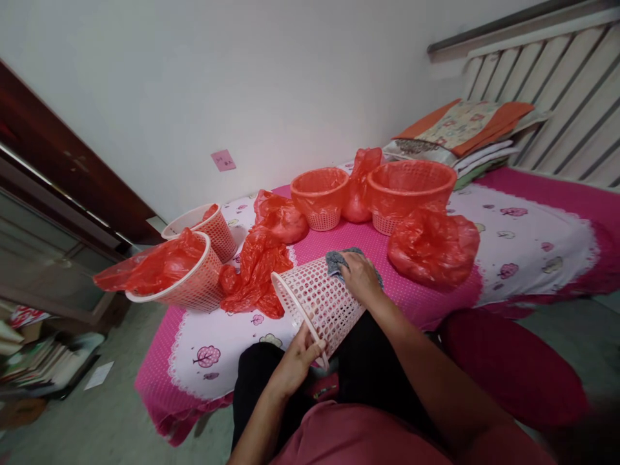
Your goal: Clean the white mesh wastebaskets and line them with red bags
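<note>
A pale pink plastic basket [317, 294] with a lattice of holes lies tilted on its side over my lap, its open rim facing left. My left hand [298, 361] grips the rim at the lower side, thumb outside. On the basket's far wall, near its base, my right hand [359, 276] presses a grey-blue cloth [339, 259] with the fingers closed over it. Just left of the rim lies a crumpled red plastic bag [259, 271]. A puffed red bag [433, 248] sits to the right of my right hand.
Two baskets lined with red bags, one [320, 197] and a larger one [411, 190], stand by the wall. More baskets [194, 284] with red bags stand left. Folded bedding [469, 129] is piled near the radiator [557, 90]. A dark red round stool [513, 368] stands right.
</note>
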A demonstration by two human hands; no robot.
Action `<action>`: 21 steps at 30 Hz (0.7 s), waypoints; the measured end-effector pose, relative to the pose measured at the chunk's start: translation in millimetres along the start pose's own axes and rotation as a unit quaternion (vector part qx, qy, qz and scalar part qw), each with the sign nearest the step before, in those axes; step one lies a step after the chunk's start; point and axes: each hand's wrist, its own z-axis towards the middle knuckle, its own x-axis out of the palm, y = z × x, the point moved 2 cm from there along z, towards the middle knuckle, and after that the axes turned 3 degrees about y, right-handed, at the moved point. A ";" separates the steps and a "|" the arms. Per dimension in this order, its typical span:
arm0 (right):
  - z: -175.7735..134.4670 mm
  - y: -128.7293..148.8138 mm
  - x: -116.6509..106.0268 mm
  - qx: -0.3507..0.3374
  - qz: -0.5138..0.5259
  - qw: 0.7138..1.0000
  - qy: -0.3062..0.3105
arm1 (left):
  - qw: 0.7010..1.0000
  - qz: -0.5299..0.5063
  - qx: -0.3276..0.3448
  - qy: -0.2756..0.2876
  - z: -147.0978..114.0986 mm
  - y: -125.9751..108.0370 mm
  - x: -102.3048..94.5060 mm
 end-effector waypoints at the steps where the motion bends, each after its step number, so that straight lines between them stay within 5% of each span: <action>1: -1.4 -5.7 0.0 0.004 0.004 1.000 -0.007 | 1.000 0.000 0.000 -0.002 -0.2 0.4 -0.1; 15: -40.7 -49.8 9.6 0.006 0.038 0.994 -0.106 | 0.999 0.037 -0.016 -0.031 -1.0 -11.0 -13.7; 21: -48.8 -50.7 9.5 -0.010 0.037 0.992 -0.117 | 0.991 -0.027 0.038 -0.129 20.6 -28.8 -9.5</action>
